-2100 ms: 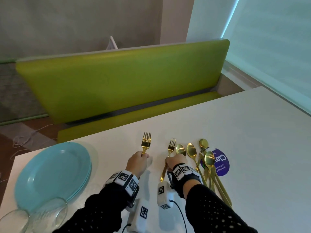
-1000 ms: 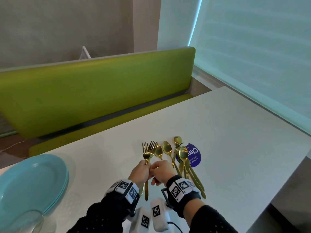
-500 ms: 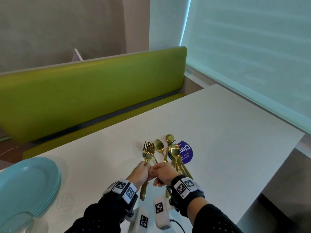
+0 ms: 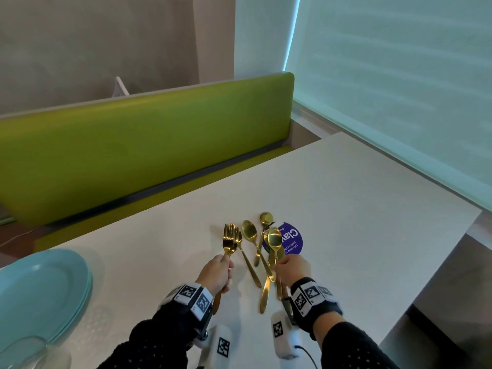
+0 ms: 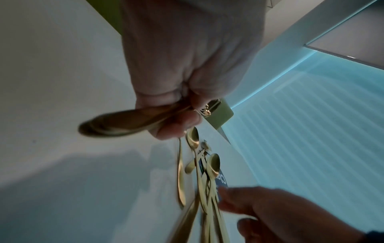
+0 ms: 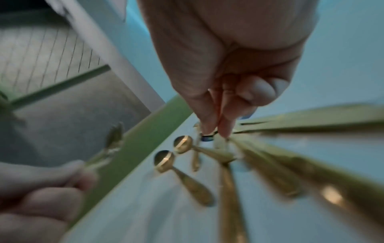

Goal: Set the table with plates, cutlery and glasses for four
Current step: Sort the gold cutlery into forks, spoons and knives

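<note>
White bench before green seat. Blue plates far left. Left hand, fingers curled round gold forks, tines raised. Right hand lowered, fingers pinching among loose spoons at purple sticker; exact hold unclear.

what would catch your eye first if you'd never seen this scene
The scatter of gold spoons on the white table, lying partly over a purple round sticker. Next, the left hand gripping a bunch of gold forks, and the lime-green bench behind the table.
</note>
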A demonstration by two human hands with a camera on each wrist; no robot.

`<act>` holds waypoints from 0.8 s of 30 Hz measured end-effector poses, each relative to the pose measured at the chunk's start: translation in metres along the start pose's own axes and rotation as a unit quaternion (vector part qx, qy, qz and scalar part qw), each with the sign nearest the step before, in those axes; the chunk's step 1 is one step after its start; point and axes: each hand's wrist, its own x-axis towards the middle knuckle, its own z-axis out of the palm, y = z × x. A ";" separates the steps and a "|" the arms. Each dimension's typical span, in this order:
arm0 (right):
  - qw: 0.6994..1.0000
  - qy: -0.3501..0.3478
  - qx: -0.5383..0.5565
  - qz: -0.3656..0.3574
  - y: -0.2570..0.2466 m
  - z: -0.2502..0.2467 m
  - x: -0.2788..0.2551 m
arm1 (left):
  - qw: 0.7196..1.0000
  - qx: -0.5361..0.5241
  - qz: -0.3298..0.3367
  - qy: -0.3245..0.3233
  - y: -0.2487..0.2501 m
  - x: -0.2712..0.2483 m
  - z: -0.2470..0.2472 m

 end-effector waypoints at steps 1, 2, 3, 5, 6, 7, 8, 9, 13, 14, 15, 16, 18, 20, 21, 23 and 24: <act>1.000 0.011 -0.014 0.009 0.004 -0.001 0.004 | 1.000 0.003 0.003 0.003 0.000 0.000 -0.002; 1.000 0.012 -0.022 0.014 0.005 0.000 0.008 | 1.000 0.001 0.005 0.002 0.001 0.001 -0.003; 0.999 0.009 -0.030 0.017 0.005 0.001 0.010 | 1.000 -0.005 0.005 -0.001 0.001 0.001 -0.004; 0.999 0.005 -0.042 0.029 0.005 0.007 0.016 | 1.000 -0.021 0.005 -0.006 0.002 0.001 -0.006; 0.998 0.009 -0.043 0.039 0.004 0.011 0.018 | 1.000 -0.030 0.006 -0.007 0.003 0.000 -0.006; 0.998 0.017 -0.039 0.050 0.003 0.013 0.019 | 0.999 -0.035 0.007 -0.008 0.002 0.000 -0.007; 0.997 0.025 -0.033 0.060 0.002 0.015 0.020 | 0.999 -0.034 0.009 -0.009 0.002 0.001 -0.009; 0.997 0.030 -0.026 0.068 0.001 0.016 0.021 | 0.999 -0.030 0.011 -0.010 0.002 0.001 -0.010; 0.995 0.031 0.004 0.100 -0.001 0.016 0.023 | 0.999 -0.027 0.020 0.002 -0.001 0.005 -0.018; 0.994 0.030 0.011 0.108 -0.001 0.016 0.023 | 0.999 -0.027 0.021 0.006 -0.001 0.005 -0.019; 0.993 0.028 0.017 0.114 -0.002 0.016 0.023 | 0.999 -0.029 0.021 0.009 -0.001 0.006 -0.021; 0.993 0.026 0.020 0.117 -0.002 0.016 0.024 | 0.999 -0.032 0.020 0.011 -0.001 0.007 -0.022; 0.993 0.020 0.021 0.118 -0.003 0.015 0.024 | 0.999 -0.036 0.018 0.013 -0.001 0.008 -0.024; 0.994 0.015 0.017 0.108 -0.004 0.013 0.023 | 0.999 -0.038 0.016 0.015 -0.001 0.008 -0.025; 0.995 0.009 0.018 0.093 -0.006 0.011 0.021 | 0.999 -0.042 0.015 0.015 -0.001 0.009 -0.025; 0.998 -0.017 0.050 0.044 -0.013 0.008 0.016 | 0.999 -0.051 0.012 0.015 0.000 0.009 -0.024; 0.995 -0.046 0.085 0.016 -0.017 0.007 0.012 | 0.998 -0.054 0.010 0.014 0.001 0.009 -0.024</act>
